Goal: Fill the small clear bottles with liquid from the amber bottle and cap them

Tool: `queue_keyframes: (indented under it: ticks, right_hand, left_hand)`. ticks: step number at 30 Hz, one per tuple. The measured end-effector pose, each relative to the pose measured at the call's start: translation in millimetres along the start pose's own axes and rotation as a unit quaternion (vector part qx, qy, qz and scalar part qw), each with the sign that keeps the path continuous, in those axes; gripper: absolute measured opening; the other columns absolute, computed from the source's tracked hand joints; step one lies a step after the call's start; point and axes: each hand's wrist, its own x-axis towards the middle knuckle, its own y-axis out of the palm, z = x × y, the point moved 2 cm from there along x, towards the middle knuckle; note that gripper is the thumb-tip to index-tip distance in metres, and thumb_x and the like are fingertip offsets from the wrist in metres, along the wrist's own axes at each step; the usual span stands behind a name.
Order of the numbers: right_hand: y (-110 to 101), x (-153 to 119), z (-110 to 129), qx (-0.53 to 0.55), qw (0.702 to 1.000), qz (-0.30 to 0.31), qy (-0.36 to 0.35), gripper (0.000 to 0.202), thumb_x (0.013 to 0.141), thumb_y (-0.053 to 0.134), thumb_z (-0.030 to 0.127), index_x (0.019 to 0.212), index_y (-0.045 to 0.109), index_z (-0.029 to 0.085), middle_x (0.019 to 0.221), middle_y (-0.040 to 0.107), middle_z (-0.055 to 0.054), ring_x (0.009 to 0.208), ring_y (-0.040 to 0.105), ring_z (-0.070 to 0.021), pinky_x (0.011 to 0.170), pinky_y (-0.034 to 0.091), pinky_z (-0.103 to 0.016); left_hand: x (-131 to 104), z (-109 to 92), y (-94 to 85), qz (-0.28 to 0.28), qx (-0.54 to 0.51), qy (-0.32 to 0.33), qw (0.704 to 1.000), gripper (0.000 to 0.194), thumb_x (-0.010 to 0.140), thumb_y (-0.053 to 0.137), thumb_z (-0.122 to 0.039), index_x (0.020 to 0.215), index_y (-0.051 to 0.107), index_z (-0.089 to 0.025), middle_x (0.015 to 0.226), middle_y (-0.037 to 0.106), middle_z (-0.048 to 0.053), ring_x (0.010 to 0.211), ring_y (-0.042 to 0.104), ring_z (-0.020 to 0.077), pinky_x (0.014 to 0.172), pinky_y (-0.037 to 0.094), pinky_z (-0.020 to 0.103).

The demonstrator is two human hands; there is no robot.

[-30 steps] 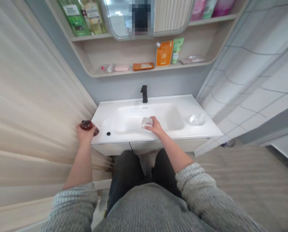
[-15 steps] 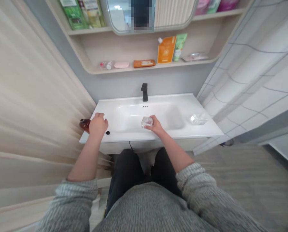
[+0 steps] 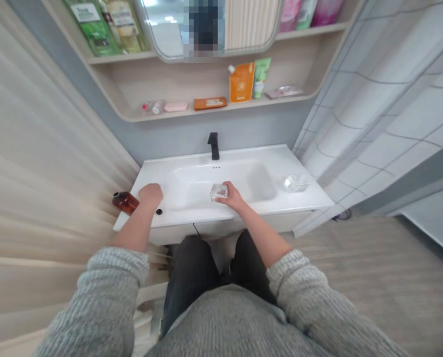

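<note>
ribbed grey knit sleeves [image 3: 112, 282] contrast with the smooth, glossy white basin [image 3: 186, 191]. the person's right hand [image 3: 234, 197], fingers partly closed, grips a clear, boxy container [image 3: 217, 192] over it. the left hand [image 3: 150, 196] is curled near a rounded, translucent red-brown bottle [image 3: 126, 202]; whether it holds anything cannot be told.

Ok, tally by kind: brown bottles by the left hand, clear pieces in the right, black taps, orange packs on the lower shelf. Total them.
Brown bottles: 1
Clear pieces held: 1
Black taps: 1
Orange pouch and flat orange pack: 2
Total: 5
</note>
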Motion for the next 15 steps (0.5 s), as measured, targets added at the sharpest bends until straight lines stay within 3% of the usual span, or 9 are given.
queue_keyframes:
  ticks: [2,4,6,10,15]
  right_hand:
    - [-0.2,0.2,-0.6,-0.004,1.0,0.002,0.002,0.076,0.063,0.09,0.057,0.121,0.052,0.026,0.099,0.067,0.001,0.086,0.064,-0.0226,0.082,0.052,-0.036]
    - [-0.3,0.3,-0.7,-0.002,1.0,0.005,0.006,0.078,0.062,0.091,0.057,0.121,0.052,0.027,0.099,0.067,0.001,0.084,0.063,-0.0223,0.082,0.052,-0.036]
    - [-0.3,0.2,-0.1,0.005,1.0,0.007,0.007,0.078,0.061,0.092,0.057,0.12,0.051,0.027,0.098,0.067,0.001,0.085,0.064,-0.0223,0.082,0.052,-0.036]
    - [-0.4,-0.9,2.1,0.01,1.0,0.012,0.002,0.077,0.061,0.092,0.054,0.12,0.051,0.027,0.096,0.066,0.002,0.084,0.063,-0.0219,0.082,0.052,-0.036]
    - [-1.2,-1.5,3.3,-0.012,1.0,0.012,-0.008,0.075,0.06,0.091,0.053,0.118,0.052,0.028,0.094,0.065,0.003,0.084,0.063,-0.0218,0.082,0.052,-0.036]
  left_hand:
    - [2.4,-12.9,0.8,-0.015,0.006,-0.003,1.0,0.016,0.086,0.072,-0.022,0.098,0.071,-0.011,0.103,0.077,0.018,0.114,0.071,0.0393,0.102,0.055,0.051]
    - [0.2,-37.3,0.9,-0.032,-0.044,0.06,0.997,0.021,0.085,0.075,-0.028,0.103,0.073,-0.017,0.11,0.079,0.014,0.113,0.073,0.0329,0.101,0.055,0.041]
    - [-8.0,-66.7,0.6,-0.035,-0.15,0.14,0.978,0.025,0.085,0.075,-0.035,0.106,0.075,-0.021,0.107,0.08,0.009,0.103,0.075,0.027,0.094,0.057,0.035]
    - [-28.7,-111.0,-1.1,0.017,-0.293,0.233,0.927,0.031,0.082,0.074,-0.04,0.105,0.078,-0.02,0.095,0.08,0.005,0.086,0.074,0.0223,0.082,0.058,0.034]
    - [-36.0,-118.6,-9.8,-0.001,-0.295,0.279,0.914,0.033,0.077,0.079,-0.038,0.105,0.08,-0.02,0.101,0.081,0.005,0.089,0.071,0.0217,0.087,0.057,0.035]
